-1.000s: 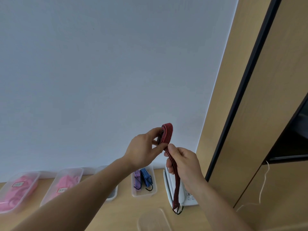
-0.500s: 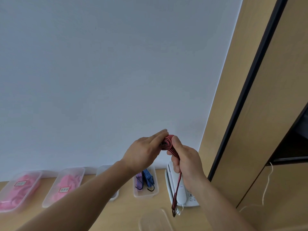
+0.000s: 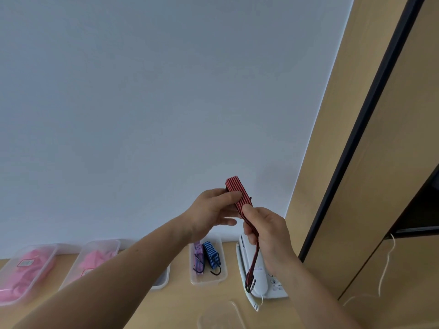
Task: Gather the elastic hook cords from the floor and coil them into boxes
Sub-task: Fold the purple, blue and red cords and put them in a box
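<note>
Red cord (image 3: 238, 195) folded end pinched by left hand (image 3: 212, 211), tail gripped in right hand (image 3: 266, 230)

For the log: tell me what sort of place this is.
Likely an office or home workspace: a wooden desk against a white wall, a corded phone, clear storage boxes.

We count three elastic hook cords: one red cord (image 3: 238, 198), one purple cord (image 3: 198, 257) and one blue cord (image 3: 211, 255). Four clear boxes line the lower frame, left to right: first box (image 3: 14, 264), second box (image 3: 114, 244), third box (image 3: 163, 279), fourth box (image 3: 221, 269). One clear piece (image 3: 221, 314) lies at the bottom edge, and one white telephone (image 3: 263, 279) at lower right.
</note>
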The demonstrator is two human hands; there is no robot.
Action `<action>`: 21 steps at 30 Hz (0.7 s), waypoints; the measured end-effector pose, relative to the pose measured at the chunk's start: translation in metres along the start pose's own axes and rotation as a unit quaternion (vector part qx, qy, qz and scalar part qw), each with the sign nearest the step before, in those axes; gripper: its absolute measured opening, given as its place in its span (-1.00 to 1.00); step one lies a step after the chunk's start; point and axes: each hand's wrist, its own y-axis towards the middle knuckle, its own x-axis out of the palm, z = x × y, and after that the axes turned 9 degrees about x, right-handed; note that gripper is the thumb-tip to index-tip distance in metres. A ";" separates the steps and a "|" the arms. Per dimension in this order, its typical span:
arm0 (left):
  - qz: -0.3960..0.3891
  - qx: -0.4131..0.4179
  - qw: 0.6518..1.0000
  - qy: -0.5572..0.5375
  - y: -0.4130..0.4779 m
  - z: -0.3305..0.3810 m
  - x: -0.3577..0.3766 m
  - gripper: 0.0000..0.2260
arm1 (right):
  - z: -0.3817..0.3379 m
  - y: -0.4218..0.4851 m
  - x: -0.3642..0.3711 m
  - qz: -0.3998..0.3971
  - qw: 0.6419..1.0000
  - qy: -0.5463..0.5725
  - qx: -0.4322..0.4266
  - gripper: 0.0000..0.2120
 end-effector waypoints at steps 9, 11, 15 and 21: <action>0.101 0.143 0.977 0.125 0.005 0.004 0.001 -0.60 | 0.005 0.008 0.002 0.038 0.998 -0.046 0.020 -0.69; 0.107 0.168 0.969 0.146 0.005 0.003 0.000 -0.57 | 0.005 0.009 0.003 0.034 0.998 -0.048 0.025 -0.69; 0.107 0.200 0.946 0.231 0.006 -0.002 -0.005 -0.54 | 0.004 0.009 0.003 0.021 0.998 -0.055 0.024 -0.67; 0.097 0.287 0.835 0.460 0.000 -0.013 -0.011 -0.59 | 0.000 0.007 0.005 0.003 0.998 -0.041 0.039 -0.60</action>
